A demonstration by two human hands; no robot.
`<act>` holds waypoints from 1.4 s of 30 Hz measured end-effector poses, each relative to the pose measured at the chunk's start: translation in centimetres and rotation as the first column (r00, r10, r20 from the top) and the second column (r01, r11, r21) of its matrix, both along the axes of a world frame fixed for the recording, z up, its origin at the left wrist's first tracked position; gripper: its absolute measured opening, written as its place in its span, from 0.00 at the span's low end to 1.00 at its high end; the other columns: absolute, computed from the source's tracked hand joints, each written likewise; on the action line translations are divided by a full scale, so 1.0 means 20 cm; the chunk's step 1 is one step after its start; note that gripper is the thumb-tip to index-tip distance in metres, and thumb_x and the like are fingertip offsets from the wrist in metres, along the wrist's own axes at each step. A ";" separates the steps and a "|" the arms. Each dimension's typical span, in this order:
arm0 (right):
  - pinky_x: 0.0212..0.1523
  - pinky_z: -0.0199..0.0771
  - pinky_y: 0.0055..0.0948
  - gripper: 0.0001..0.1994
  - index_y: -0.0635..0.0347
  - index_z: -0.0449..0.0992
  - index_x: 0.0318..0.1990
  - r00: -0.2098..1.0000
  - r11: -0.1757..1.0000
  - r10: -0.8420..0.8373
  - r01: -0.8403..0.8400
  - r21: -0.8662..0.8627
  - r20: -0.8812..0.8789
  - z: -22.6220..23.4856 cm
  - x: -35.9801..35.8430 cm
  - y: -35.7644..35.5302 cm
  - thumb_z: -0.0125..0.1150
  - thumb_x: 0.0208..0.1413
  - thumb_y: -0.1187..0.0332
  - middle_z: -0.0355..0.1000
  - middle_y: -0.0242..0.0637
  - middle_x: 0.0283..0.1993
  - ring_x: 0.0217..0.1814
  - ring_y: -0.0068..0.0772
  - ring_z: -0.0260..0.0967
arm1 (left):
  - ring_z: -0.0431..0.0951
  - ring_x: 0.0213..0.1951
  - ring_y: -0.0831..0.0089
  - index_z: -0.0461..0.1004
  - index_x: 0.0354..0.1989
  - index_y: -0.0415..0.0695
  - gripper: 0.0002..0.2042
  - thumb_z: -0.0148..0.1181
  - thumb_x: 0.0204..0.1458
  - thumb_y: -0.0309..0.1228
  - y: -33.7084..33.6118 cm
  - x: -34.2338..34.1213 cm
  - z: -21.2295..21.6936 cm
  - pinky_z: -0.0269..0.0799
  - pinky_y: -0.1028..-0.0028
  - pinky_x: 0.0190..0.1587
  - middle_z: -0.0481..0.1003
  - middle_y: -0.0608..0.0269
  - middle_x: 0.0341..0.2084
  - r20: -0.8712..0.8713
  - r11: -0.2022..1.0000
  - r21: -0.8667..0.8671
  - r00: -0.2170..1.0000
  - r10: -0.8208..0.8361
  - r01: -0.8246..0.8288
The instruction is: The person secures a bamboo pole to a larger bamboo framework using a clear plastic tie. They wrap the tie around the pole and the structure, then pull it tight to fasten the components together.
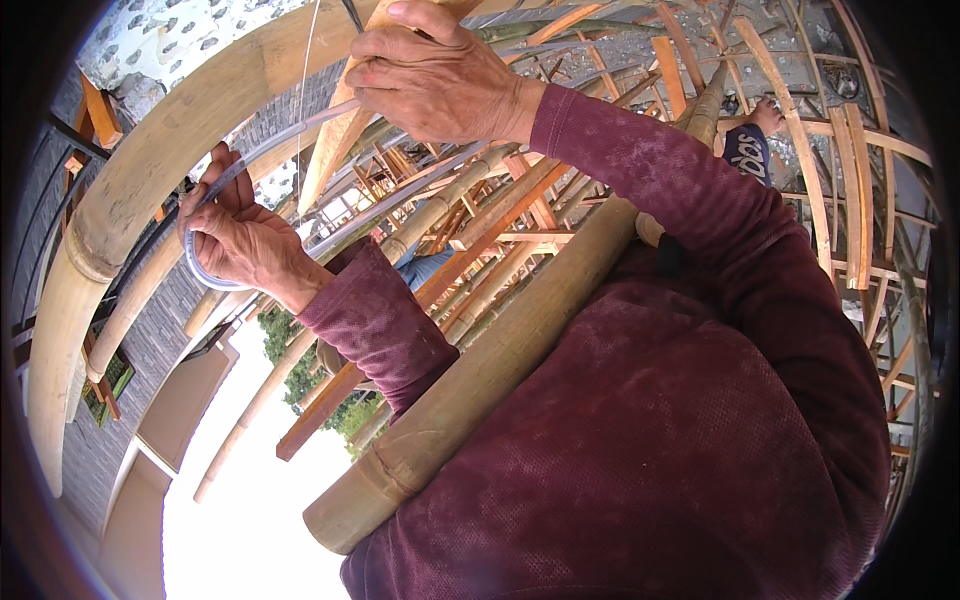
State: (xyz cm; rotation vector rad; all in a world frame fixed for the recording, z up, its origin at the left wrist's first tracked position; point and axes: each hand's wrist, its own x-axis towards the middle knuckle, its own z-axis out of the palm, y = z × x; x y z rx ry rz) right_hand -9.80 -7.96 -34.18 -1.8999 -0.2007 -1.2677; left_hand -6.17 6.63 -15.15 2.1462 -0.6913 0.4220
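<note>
The left hand [240, 240] curls its grip around a looped clear tube [300, 135], keeping the bend from springing open. The right hand [435, 80] presses its grip over a flat bamboo slat [335, 150], steadying it where the tube crosses, above a thick bamboo pole [480, 380].

The person's dusty maroon knit sleeves [640, 170] were speckled pale. The clear looped plastic tube [205, 270] looked bluish-white. The thick round bamboo pole [480, 380] was olive-tan, the thin bamboo lattice slats [800, 130] orange-tan, the brick wall [150, 340] grey.
</note>
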 end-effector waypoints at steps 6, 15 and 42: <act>0.61 0.52 0.42 0.11 0.57 0.76 0.30 1.000 1.000 -0.014 0.014 0.007 0.016 0.01 0.00 0.00 0.51 0.49 0.62 0.71 0.34 0.32 0.50 0.35 0.67 | 0.81 0.44 0.55 0.73 0.42 0.34 0.20 0.53 0.60 0.43 0.01 -0.01 0.01 0.85 0.66 0.44 0.79 0.43 0.38 0.001 1.000 -0.010 1.000 0.014 -0.014; 0.61 0.52 0.41 0.10 0.57 0.76 0.30 1.000 1.000 -0.009 0.009 0.015 0.017 0.01 0.00 0.01 0.51 0.49 0.62 0.70 0.33 0.32 0.50 0.34 0.67 | 0.81 0.45 0.53 0.72 0.40 0.34 0.17 0.55 0.60 0.41 -0.01 -0.02 0.01 0.82 0.60 0.48 0.80 0.47 0.36 -0.035 0.999 -0.049 0.999 -0.003 0.001; 0.65 0.50 0.42 0.10 0.57 0.76 0.32 1.000 0.999 0.007 -0.008 0.044 0.022 0.00 0.00 0.01 0.51 0.51 0.63 0.71 0.34 0.36 0.53 0.35 0.66 | 0.81 0.44 0.53 0.74 0.40 0.35 0.16 0.55 0.60 0.40 0.01 -0.01 0.01 0.82 0.60 0.48 0.80 0.48 0.36 -0.040 0.997 -0.083 0.999 -0.011 0.008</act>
